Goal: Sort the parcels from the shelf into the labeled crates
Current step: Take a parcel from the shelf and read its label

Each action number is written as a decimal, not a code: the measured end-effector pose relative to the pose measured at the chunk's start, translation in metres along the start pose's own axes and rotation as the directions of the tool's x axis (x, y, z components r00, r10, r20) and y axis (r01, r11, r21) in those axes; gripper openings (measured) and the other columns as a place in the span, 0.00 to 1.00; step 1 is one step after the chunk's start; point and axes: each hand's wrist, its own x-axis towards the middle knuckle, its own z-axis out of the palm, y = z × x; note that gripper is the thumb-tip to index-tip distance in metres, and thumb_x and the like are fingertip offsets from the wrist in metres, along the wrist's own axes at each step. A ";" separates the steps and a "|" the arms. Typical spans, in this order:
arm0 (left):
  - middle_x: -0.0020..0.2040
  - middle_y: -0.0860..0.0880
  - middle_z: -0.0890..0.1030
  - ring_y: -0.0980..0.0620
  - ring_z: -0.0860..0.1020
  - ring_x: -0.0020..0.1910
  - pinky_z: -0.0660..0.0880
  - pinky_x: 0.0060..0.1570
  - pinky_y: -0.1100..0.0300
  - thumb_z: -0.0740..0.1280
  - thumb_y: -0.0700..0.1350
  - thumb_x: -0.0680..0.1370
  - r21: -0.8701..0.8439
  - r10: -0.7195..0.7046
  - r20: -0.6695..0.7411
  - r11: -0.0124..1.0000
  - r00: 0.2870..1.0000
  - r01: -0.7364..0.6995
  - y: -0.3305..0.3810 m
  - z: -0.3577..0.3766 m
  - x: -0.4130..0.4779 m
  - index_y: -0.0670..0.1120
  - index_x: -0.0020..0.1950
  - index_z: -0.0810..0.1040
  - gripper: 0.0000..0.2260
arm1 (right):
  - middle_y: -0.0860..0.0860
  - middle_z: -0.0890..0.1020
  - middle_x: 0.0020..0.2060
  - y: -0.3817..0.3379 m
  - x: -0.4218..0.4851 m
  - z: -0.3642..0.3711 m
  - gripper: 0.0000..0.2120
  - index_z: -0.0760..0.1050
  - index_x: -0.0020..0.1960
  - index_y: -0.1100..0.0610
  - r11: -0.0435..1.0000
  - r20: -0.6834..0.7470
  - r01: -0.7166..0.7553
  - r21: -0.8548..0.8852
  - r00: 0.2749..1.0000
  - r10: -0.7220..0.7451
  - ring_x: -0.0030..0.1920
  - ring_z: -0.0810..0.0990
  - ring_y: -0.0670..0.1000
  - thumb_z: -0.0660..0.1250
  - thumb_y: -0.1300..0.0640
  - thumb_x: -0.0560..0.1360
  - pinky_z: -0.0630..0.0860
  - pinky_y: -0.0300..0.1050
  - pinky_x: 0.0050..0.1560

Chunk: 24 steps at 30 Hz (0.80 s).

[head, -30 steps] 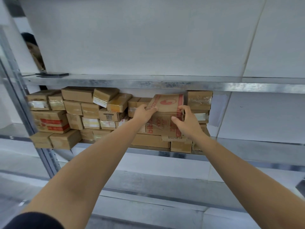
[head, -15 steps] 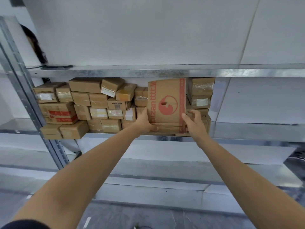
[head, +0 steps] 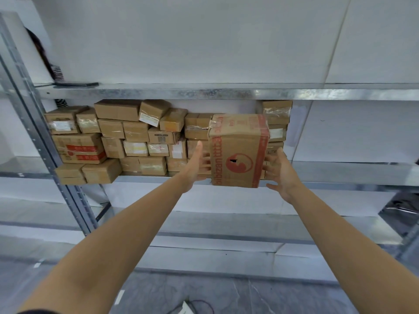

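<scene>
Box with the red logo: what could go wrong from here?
1. The box is squeezed between the left hand and right hand at its sides, with no support visible underneath; it may slip.
2. It is close to the stack on its right; a swing could knock parcels down.

parcels [head: 136, 137] on shelf [head: 340, 172], box [head: 238, 150] before them — right

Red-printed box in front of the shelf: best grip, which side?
Grip the red-printed box by its two side faces, low down: left hand from the left, right hand from the right. It stands upright and looks too broad for one hand.
</scene>
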 end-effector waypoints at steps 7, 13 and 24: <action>0.49 0.50 0.80 0.48 0.76 0.54 0.70 0.60 0.51 0.45 0.64 0.79 -0.080 0.000 -0.021 0.997 1.000 -0.002 0.001 0.007 -0.004 0.55 0.47 0.74 0.22 | 0.54 0.80 0.56 -0.003 0.000 -0.008 0.30 0.75 0.59 0.56 1.000 -0.011 -0.018 -0.015 1.000 0.018 0.60 0.76 0.55 0.49 0.33 0.77 0.67 0.59 0.64; 0.54 0.48 0.79 0.48 0.75 0.58 0.70 0.62 0.50 0.48 0.64 0.78 -0.092 0.043 0.002 0.995 0.999 -0.042 0.005 0.014 -0.006 0.54 0.51 0.76 0.21 | 0.50 0.80 0.42 -0.003 -0.002 -0.011 0.27 0.76 0.47 0.55 0.999 0.014 0.016 -0.037 1.000 -0.015 0.51 0.78 0.52 0.52 0.33 0.75 0.68 0.62 0.65; 0.46 0.47 0.80 0.48 0.77 0.50 0.72 0.56 0.53 0.55 0.58 0.79 -0.078 0.008 0.110 0.997 0.994 0.001 0.008 0.003 -0.011 0.49 0.52 0.76 0.17 | 0.58 0.81 0.54 -0.011 -0.010 -0.010 0.32 0.81 0.52 0.49 0.995 0.133 0.065 -0.074 0.990 -0.054 0.56 0.79 0.58 0.53 0.27 0.68 0.73 0.55 0.59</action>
